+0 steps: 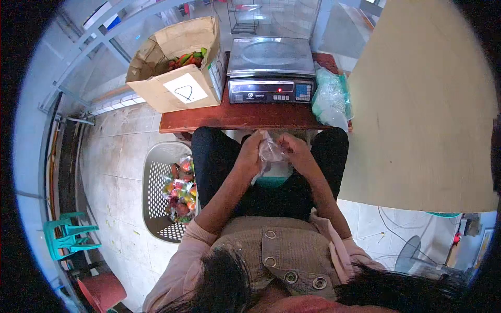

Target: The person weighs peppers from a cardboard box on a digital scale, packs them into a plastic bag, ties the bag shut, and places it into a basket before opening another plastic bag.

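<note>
Between my knees, my left hand (251, 151) is closed on the left side of a clear plastic bag (271, 149). The fingers of my right hand (295, 150) are bent in against the bag's other side. The bag looks crumpled and thin, and its lower part hangs over my lap with a green tint near the bottom. Whether anything is inside it I cannot tell. Just beyond my hands, a digital scale (271, 70) with a bare metal pan stands on a red-brown wooden table (245, 117).
A cardboard box (156, 94) with red and green peppers (188, 59) stands left of the scale. Bagged plastic packs (332, 96) lie at its right. A basket (155, 195) of bagged vegetables (181, 193) sits by my left leg. A large board (422, 115) fills the right side.
</note>
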A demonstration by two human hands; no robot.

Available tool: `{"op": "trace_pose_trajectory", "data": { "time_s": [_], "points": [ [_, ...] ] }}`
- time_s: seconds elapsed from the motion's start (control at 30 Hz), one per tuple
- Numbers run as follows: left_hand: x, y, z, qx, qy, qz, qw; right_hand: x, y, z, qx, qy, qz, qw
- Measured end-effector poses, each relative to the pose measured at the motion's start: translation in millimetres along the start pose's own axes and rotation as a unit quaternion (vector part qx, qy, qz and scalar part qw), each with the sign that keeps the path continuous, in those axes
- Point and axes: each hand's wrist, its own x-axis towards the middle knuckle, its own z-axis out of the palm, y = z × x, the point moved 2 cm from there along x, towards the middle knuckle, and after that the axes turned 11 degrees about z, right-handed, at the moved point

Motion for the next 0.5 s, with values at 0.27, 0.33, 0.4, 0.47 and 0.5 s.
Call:
{"op": "trace_pose_trajectory", "data": {
  "time_s": [0.27,0.33,0.4,0.47,0.5],
  "points": [
    [1.3,16.6,6.9,0.417,-0.209,0.178,0.866,3.8,1.2,-4.7,0.344,0.083,0.087,0.931],
    [-8.5,21.6,16.0,0.404,-0.213,0.104,0.883,3.4,1.1,-3.3,0.475,0.044,0.115,0.872],
    [1.2,13.5,3.1,0.51,-0.219,0.148,0.819,4.4,4.0,-2.4,0.531,0.032,0.135,0.836],
    [6.0,9.6,-3.2,0.533,-0.206,0.25,0.782,3.6,3.5,-2.3,0.562,0.028,0.151,0.813],
    [6.0,8.9,-5.2,0.542,-0.197,0.299,0.76,1.7,-1.3,-4.9,0.565,0.029,0.159,0.809]
  ]
}}
